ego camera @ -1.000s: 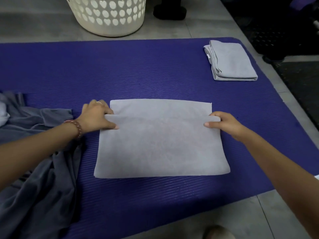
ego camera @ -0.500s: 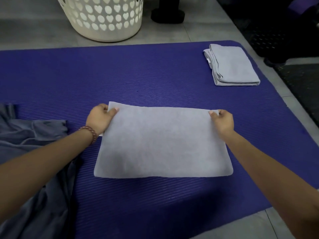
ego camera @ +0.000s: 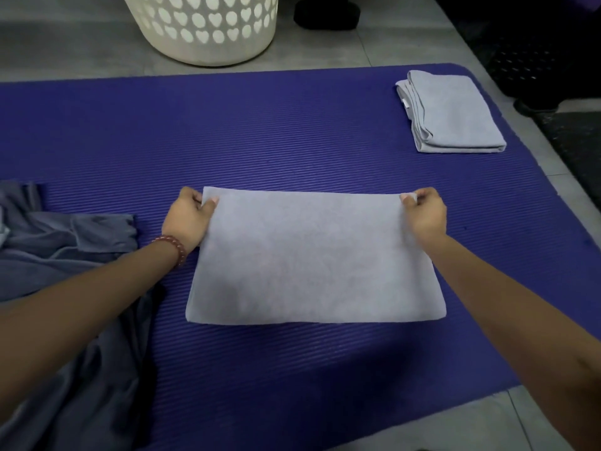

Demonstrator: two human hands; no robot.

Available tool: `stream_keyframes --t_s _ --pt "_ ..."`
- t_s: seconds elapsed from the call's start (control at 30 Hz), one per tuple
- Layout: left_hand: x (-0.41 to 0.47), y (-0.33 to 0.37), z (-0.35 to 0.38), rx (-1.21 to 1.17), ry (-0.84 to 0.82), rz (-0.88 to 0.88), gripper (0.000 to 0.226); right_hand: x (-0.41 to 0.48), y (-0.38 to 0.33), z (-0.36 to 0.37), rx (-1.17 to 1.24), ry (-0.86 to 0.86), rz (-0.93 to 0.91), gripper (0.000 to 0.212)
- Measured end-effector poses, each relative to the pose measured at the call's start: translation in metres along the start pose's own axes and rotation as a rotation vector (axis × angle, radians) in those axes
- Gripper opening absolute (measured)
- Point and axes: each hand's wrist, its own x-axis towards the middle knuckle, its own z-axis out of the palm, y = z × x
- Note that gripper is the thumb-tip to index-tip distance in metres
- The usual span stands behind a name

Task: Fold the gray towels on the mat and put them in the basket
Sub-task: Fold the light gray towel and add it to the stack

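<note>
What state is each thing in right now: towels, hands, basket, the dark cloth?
Towel: flat on the mat, folded, far corners pinched.
Left hand: shut on the towel's far left corner.
Right hand: shut on its far right corner.
Folded towel: finished, on the mat.
Basket: upright, off the mat.
Dark cloth: crumpled, unfolded.

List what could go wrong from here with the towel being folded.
1. Each hand, left hand and right hand, pinches only a far corner of the towel; a slip could let the layers shift and skew the fold.
2. The dark cloth lies close beside the left forearm and might get dragged along.
3. The basket stands off the mat, so the carry could loosen the fold.
</note>
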Motion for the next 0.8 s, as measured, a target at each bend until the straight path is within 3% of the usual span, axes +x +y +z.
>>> stream_keyframes --t_s 0.13,0.37,0.57,0.7,0.8 --pt "-0.026 -0.001 -0.009 -0.03 -0.027 -0.023 0.038 -0.024 0.008 -0.022 0.065 0.003 0.098 0.034" --pt "-0.114 -0.041 -0.01 0.057 -0.003 0.025 0.035 -0.111 0.066 -0.048 0.06 -0.052 0.01 0.037" --pt "-0.137 -0.055 -0.012 0.133 0.01 0.225 0.022 -0.126 0.079 -0.04 -0.138 0.054 -0.113 0.032" --pt "-0.123 -0.052 -0.023 0.297 -0.065 0.297 0.023 -0.119 0.08 -0.043 -0.352 -0.037 -0.259 0.026" --pt "-0.136 -0.051 -0.025 0.276 -0.087 0.323 0.021 -0.116 0.079 -0.054 -0.421 -0.077 -0.302 0.029"
